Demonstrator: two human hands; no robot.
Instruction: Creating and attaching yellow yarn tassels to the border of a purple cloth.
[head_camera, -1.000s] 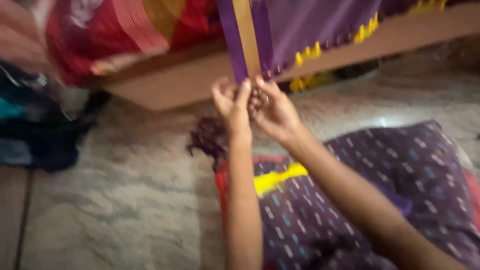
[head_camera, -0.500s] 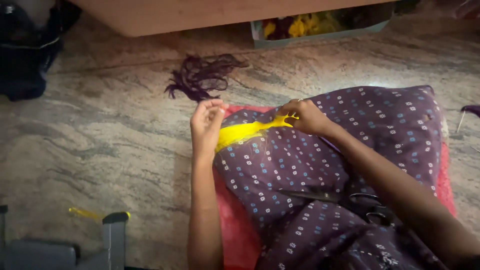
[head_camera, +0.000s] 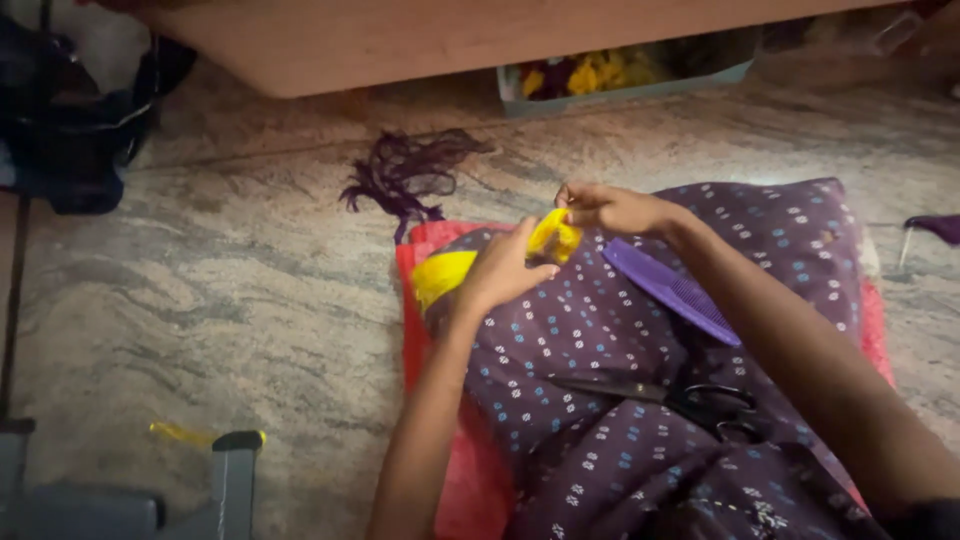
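bare floor (head_camera: 200, 300) left, comb (head_camera: 668, 288), scissors (head_camera: 660, 394) right

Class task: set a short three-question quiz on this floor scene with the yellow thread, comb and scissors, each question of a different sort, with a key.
1. True or false: the scissors lie on the dotted purple cloth.
2. What do the left hand and right hand hold between them?
3. The purple comb lies: A) on the stone floor B) on the cloth C) in the box

Key: 1 true; 2 yellow thread; 3 B.
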